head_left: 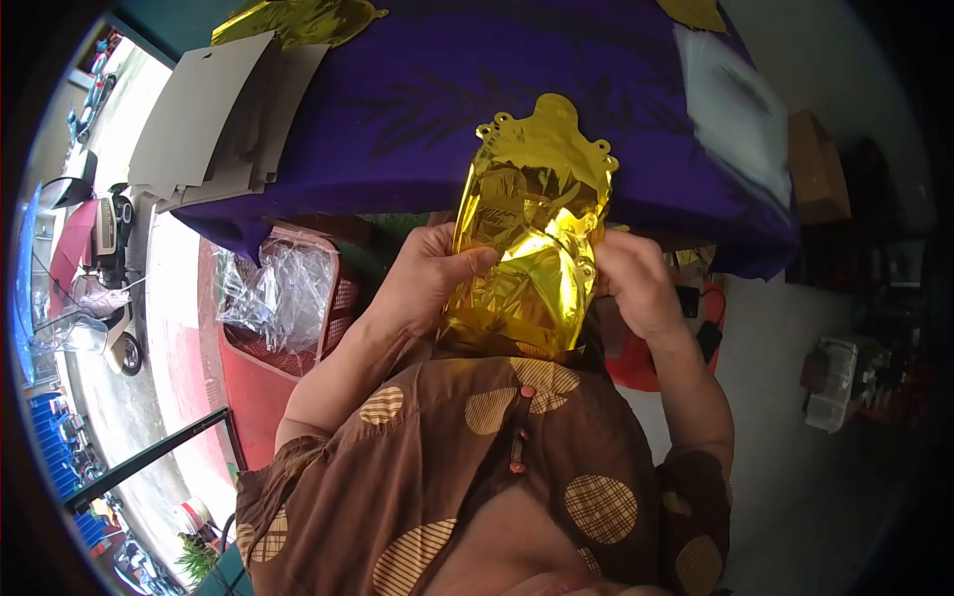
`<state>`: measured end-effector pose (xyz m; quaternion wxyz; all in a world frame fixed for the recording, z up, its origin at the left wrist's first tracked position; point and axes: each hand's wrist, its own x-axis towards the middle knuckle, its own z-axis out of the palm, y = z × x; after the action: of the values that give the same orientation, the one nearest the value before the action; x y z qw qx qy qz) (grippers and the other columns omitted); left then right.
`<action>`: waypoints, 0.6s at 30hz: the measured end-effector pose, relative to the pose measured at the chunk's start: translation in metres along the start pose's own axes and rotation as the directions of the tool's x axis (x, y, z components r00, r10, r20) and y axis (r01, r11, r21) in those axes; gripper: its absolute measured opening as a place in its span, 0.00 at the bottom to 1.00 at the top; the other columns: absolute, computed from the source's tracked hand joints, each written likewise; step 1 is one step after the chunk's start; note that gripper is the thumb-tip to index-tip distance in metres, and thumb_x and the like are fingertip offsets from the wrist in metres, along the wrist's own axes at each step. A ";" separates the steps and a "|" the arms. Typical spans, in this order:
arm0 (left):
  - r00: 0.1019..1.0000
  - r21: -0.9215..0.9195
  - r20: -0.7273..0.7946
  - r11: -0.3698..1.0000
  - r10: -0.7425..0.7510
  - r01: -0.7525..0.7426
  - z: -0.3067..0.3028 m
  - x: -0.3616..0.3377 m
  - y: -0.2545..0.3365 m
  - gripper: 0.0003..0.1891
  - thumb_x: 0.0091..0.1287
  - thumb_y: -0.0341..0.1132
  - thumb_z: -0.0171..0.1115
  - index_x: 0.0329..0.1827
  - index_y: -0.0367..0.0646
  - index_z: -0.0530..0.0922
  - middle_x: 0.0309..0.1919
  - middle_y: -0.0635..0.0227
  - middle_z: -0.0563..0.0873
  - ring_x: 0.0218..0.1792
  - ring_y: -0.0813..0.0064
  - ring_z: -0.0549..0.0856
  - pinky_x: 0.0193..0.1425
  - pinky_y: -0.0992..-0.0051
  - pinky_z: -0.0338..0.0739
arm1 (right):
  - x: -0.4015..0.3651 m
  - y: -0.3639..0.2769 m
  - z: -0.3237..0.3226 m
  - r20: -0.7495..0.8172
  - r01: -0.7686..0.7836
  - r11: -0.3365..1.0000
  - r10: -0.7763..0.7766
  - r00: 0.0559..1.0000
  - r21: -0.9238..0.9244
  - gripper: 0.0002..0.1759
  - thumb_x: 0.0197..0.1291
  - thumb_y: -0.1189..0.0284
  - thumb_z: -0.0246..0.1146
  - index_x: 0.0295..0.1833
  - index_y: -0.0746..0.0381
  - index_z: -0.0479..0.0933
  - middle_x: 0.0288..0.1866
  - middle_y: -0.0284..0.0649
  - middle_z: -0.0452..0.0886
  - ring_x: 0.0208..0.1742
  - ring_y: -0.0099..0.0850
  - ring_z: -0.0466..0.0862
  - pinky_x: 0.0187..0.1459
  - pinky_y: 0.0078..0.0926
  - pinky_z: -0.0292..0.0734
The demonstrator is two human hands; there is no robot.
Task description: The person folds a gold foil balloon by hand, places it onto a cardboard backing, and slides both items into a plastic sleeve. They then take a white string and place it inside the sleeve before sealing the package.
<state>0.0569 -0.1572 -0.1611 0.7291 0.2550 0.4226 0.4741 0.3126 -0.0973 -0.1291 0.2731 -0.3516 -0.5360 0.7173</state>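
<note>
A shiny gold foil piece (537, 228), with a rounded tab at its top and small holed loops along its upper edge, is held upright in front of the brown patterned shirt. My left hand (437, 278) grips its left edge, the thumb lying on the front of the foil. At the right edge my right hand (636, 278) is closed on the foil, its fingertips partly hidden behind it. The foil's upper part overlaps the near edge of the purple cloth (427, 129) on the table.
Grey cardboard sheets (204, 119) lie at the table's left, beside more gold foil (303, 22). Clear plastic packets (740, 109) are at the right, near a brown box (817, 164). Below the left edge stands a red basket (343, 308) with crumpled clear plastic (283, 288).
</note>
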 end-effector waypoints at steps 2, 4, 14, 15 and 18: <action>1.000 -0.052 0.008 0.999 0.001 -0.001 0.000 0.000 0.001 0.15 0.70 0.24 0.64 0.58 0.30 0.81 0.49 0.58 0.89 0.44 0.72 0.89 0.51 0.72 0.85 | 0.002 -0.004 -0.008 0.118 -0.045 0.947 0.008 0.993 0.318 0.20 0.71 0.66 0.59 0.55 0.74 0.80 0.44 0.38 0.87 0.44 0.21 0.85 0.46 0.22 0.81; 1.000 -0.117 0.031 0.993 0.000 0.004 -0.001 -0.001 0.000 0.15 0.70 0.24 0.65 0.59 0.30 0.81 0.50 0.58 0.89 0.45 0.72 0.89 0.51 0.71 0.85 | 0.001 -0.009 0.000 0.033 -0.063 0.972 0.057 0.998 0.227 0.18 0.70 0.70 0.58 0.54 0.75 0.80 0.45 0.39 0.87 0.44 0.23 0.86 0.46 0.23 0.83; 0.999 -0.148 0.046 0.989 0.017 -0.010 -0.002 -0.001 -0.001 0.16 0.70 0.25 0.65 0.60 0.31 0.81 0.51 0.58 0.89 0.46 0.72 0.89 0.53 0.71 0.85 | 0.004 0.002 0.017 -0.243 -0.050 0.999 0.052 0.969 0.014 0.12 0.73 0.77 0.56 0.43 0.72 0.84 0.35 0.34 0.86 0.33 0.18 0.84 0.36 0.17 0.81; 0.999 -0.140 0.040 0.990 0.020 -0.014 -0.001 -0.002 0.000 0.16 0.70 0.25 0.65 0.60 0.31 0.81 0.51 0.58 0.89 0.46 0.72 0.89 0.52 0.72 0.85 | 0.004 0.005 0.017 -0.267 -0.028 0.999 0.016 0.964 -0.041 0.12 0.73 0.77 0.55 0.41 0.71 0.84 0.33 0.32 0.84 0.32 0.16 0.81 0.35 0.16 0.79; 0.999 -0.065 0.008 0.997 0.037 -0.037 -0.001 -0.002 0.000 0.16 0.70 0.24 0.65 0.59 0.30 0.81 0.50 0.58 0.89 0.45 0.73 0.89 0.52 0.72 0.85 | 0.006 0.021 0.014 -0.308 0.029 0.983 -0.085 0.948 -0.183 0.14 0.72 0.77 0.55 0.33 0.69 0.80 0.27 0.26 0.78 0.28 0.12 0.73 0.31 0.15 0.72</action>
<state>0.0555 -0.1596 -0.1612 0.7300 0.2414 0.3988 0.4997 0.2976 -0.1065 -0.1485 0.3433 -0.4683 -0.5570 0.5938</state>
